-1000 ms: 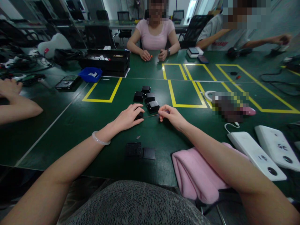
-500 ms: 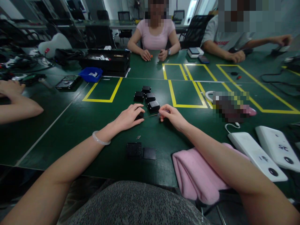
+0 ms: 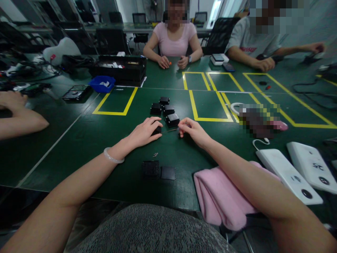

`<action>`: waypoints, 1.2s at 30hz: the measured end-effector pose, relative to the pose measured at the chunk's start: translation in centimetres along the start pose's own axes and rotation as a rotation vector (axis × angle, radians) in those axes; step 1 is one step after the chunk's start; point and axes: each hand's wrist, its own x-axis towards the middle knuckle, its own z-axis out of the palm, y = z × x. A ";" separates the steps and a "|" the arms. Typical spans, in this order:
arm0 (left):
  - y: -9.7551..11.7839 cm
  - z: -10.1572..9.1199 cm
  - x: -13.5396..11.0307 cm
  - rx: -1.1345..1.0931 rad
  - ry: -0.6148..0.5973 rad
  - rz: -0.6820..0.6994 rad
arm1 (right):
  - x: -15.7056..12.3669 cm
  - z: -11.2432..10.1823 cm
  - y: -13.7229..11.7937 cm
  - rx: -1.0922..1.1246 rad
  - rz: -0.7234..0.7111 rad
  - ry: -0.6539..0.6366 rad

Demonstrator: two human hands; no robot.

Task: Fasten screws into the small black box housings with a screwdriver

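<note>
My left hand (image 3: 147,130) is closed around a small black box (image 3: 157,130), holding it against the green table; the fingers cover much of it. In my right hand (image 3: 191,129) the fingers pinch a screwdriver, whose thin metal shaft (image 3: 170,130) points left at the box's side. Whether its tip touches a screw I cannot tell. Just beyond my hands, several similar black boxes (image 3: 172,119) stand in a cluster. Nearer to me lie some tiny screws (image 3: 155,154), an open black case half (image 3: 150,169) and a flat black cover (image 3: 167,173).
A pink cloth (image 3: 218,196) lies under my right forearm, beside two white power strips (image 3: 289,175). Farther off stand a blue tray (image 3: 102,84) and a black bin (image 3: 131,75). Yellow tape (image 3: 210,119) marks the table. Two people sit opposite; another person's arm (image 3: 23,121) rests at left.
Almost nothing differs. My right fingers have shifted very slightly on the screwdriver, while my left hand and the box stay in place.
</note>
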 end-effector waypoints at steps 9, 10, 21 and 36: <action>-0.1 0.0 0.0 -0.014 0.001 0.000 | 0.0 0.0 0.1 -0.024 -0.010 -0.027; -0.1 0.0 0.0 -0.014 0.001 0.001 | 0.0 0.0 0.1 -0.019 -0.010 -0.018; 0.1 -0.1 0.0 -0.033 -0.012 -0.013 | 0.0 -0.1 0.3 -0.035 -0.011 -0.033; 0.2 0.1 0.0 -0.034 -0.019 -0.009 | -0.4 -0.1 0.0 -0.004 0.045 0.016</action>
